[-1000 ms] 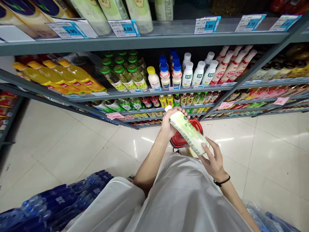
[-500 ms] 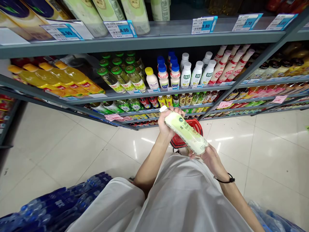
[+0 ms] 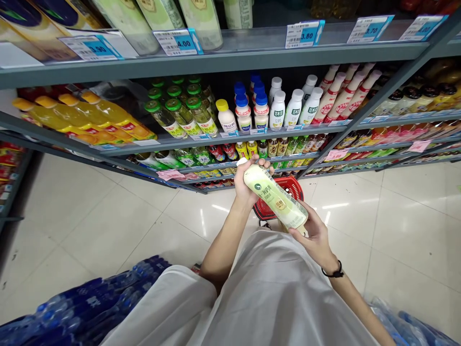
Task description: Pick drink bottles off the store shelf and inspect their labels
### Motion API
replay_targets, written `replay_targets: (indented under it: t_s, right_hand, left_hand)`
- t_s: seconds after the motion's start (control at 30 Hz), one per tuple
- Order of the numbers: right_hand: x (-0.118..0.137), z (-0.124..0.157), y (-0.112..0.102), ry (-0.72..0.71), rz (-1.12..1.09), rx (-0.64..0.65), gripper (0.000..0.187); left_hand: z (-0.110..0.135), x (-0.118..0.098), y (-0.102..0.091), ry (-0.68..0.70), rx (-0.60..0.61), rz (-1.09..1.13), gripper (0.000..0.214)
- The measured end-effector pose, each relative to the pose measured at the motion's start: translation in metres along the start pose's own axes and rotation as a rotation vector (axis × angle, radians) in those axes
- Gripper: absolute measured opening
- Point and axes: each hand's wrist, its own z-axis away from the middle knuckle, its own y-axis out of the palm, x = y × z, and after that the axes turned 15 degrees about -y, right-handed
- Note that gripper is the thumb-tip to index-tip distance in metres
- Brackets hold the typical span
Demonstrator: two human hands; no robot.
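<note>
Holding a pale green plastic drink bottle (image 3: pixel 275 197) up in front of the body, the person has it tilted across the view in both hands, its white cap (image 3: pixel 242 162) toward the far left and its base toward the near right. The left hand (image 3: pixel 249 182) is clamped around the capped end, with the fingers curled over the top of the bottle. The right hand (image 3: pixel 314 235) closes on the lower end, its fingertips (image 3: pixel 306 207) pressed against the side of the bottle, and a black wristband (image 3: pixel 333 271) circles that wrist. Just beyond the hands, a red shopping basket (image 3: pixel 288 185) sits partly hidden behind the bottle, above the pale tiled floor (image 3: pixel 72 226). Farther off stands grey metal shelving (image 3: pixel 216 62) with price tags (image 3: pixel 302 34) along its edges. Yellow juice bottles (image 3: pixel 82 115) fill the left of one shelf, with green-capped bottles (image 3: pixel 180 110) and white milk bottles (image 3: pixel 293 108) to their right. Similar pale green bottles (image 3: pixel 201 21) line the shelf above. Blue-wrapped packs of bottled water (image 3: pixel 90 302) lie at the near left, and more (image 3: pixel 399 322) at the near right.
</note>
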Motion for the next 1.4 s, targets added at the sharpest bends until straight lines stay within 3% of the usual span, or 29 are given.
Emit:
replay_targets:
  t_s: [0.2, 0.4, 0.6, 0.7, 0.77, 0.87, 0.97, 1.03, 1.17, 1.27, 1.4]
  right_hand:
    - [0.005, -0.004, -0.009, -0.247, 0.407, 0.093, 0.079]
    - [0.007, -0.008, -0.012, -0.511, 0.649, 0.15, 0.087]
    - [0.007, -0.008, -0.026, -0.608, 0.889, 0.325, 0.085]
    - [0.003, -0.006, -0.028, -0.626, 0.888, 0.323, 0.083]
    - [-0.001, -0.003, -0.025, -0.586, 0.814, 0.254, 0.087]
    - [-0.003, 0.0, -0.016, -0.298, 0.554, 0.113, 0.093]
    - [0.002, 0.001, -0.008, 0.061, 0.145, 0.095, 0.078]
    - [0.007, 0.0, -0.005, 0.164, -0.112, 0.095, 0.068]
    - [0.01, -0.003, -0.001, 0.207, -0.235, -0.029, 0.058]
    - [0.007, -0.002, 0.001, 0.16, -0.123, -0.068, 0.058]
    - [0.002, 0.004, -0.002, 0.024, 0.15, 0.019, 0.071]
  left_hand:
    - [0.0, 0.003, -0.001, -0.021, 0.001, 0.02, 0.019]
    - [-0.001, 0.004, -0.004, -0.035, -0.022, 0.003, 0.018]
    - [0.0, 0.006, -0.008, -0.077, -0.067, -0.025, 0.019]
    - [0.002, 0.009, -0.008, -0.078, -0.088, -0.012, 0.017]
    - [0.002, 0.01, -0.007, -0.055, -0.095, -0.003, 0.016]
    - [0.003, 0.011, -0.004, -0.037, -0.09, 0.026, 0.017]
    - [0.002, 0.01, -0.003, -0.031, -0.086, 0.044, 0.017]
    - [0.002, 0.01, -0.002, -0.018, -0.08, 0.029, 0.018]
    - [0.002, 0.01, -0.002, -0.022, -0.054, -0.008, 0.016]
    - [0.003, 0.009, -0.002, -0.04, -0.077, -0.052, 0.016]
    - [0.002, 0.006, -0.004, -0.049, -0.037, -0.012, 0.022]
